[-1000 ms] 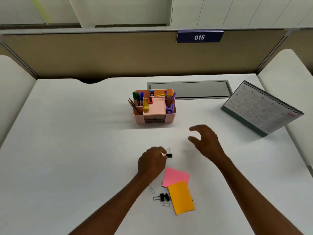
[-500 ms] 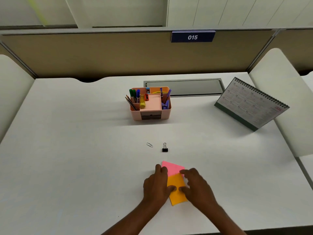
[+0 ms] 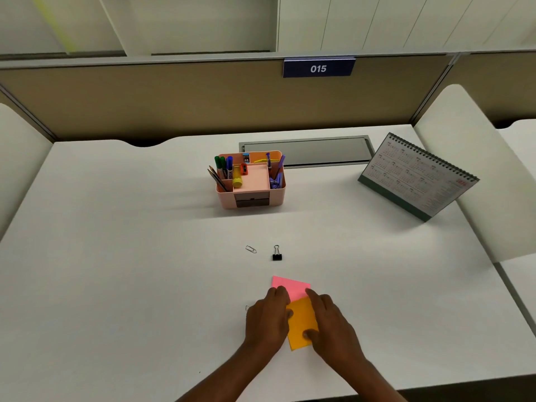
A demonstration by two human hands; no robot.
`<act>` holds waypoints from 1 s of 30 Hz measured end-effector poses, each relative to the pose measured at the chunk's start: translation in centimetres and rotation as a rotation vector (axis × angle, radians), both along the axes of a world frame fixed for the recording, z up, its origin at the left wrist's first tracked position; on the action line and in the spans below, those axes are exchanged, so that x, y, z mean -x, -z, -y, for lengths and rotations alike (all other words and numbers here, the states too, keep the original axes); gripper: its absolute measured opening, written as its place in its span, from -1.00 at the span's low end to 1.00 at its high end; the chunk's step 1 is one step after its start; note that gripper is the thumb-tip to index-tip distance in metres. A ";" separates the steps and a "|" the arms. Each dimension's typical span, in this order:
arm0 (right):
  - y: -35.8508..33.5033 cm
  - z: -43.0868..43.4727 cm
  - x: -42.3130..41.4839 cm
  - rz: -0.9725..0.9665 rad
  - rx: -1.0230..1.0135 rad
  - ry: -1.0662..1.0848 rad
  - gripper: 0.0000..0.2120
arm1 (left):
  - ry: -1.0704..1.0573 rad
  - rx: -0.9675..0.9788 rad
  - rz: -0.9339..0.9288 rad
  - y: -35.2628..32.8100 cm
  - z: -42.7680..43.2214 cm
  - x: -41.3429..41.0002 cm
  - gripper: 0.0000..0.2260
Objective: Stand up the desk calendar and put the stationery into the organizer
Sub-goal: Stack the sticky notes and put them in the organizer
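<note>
At the near edge of the white desk [image 3: 116,285], both hands lie on two overlapping pads of square sticky notes: the left hand [image 3: 268,319] rests flat with its fingers over the left edges, and the right hand [image 3: 329,323] presses fingertips on the orange sticky-note pad [image 3: 301,323], thumb on its lower part. The pink sticky-note pad [image 3: 290,285] peeks out beyond it, partly under the orange one. Neither hand pinches anything yet; both look spread and pressing down.

The step in hand seems to be gathering the two pads into one stack. The next move likely calls for squaring them together, lifting them and carrying them to the pink plastic desk organizer [image 3: 251,195] that stands well beyond, mid-desk, where its wide middle tray looks free; markers and pens already fill the side slots.

A black binder clip [image 3: 277,254] and a small wire paper clip [image 3: 251,249] lie loose between hands and organizer, still to be put away. The spiral-bound desk calendar [image 3: 417,175] already stands at the far right.

A blue plate [image 3: 318,68] on the partition reads "015". The calendar's print is too small to read.
</note>
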State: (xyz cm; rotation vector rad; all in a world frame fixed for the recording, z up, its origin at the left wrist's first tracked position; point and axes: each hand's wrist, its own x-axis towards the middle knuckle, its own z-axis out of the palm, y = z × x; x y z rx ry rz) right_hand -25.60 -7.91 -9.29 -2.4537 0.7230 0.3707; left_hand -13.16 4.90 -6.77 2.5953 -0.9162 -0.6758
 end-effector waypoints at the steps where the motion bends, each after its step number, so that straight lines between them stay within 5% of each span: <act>1: -0.1 0.0 0.0 0.005 0.000 0.006 -0.18 | -0.009 0.025 -0.002 -0.3 0.0 0.0 -0.79; 10: -4.2 2.4 -1.8 0.297 0.080 0.006 -0.85 | -0.121 0.195 -0.058 -3.2 0.5 -1.9 -0.91; 30: -16.1 11.9 -20.8 0.723 0.416 -0.219 -0.90 | -0.139 0.599 0.510 -13.0 7.1 -18.5 -0.82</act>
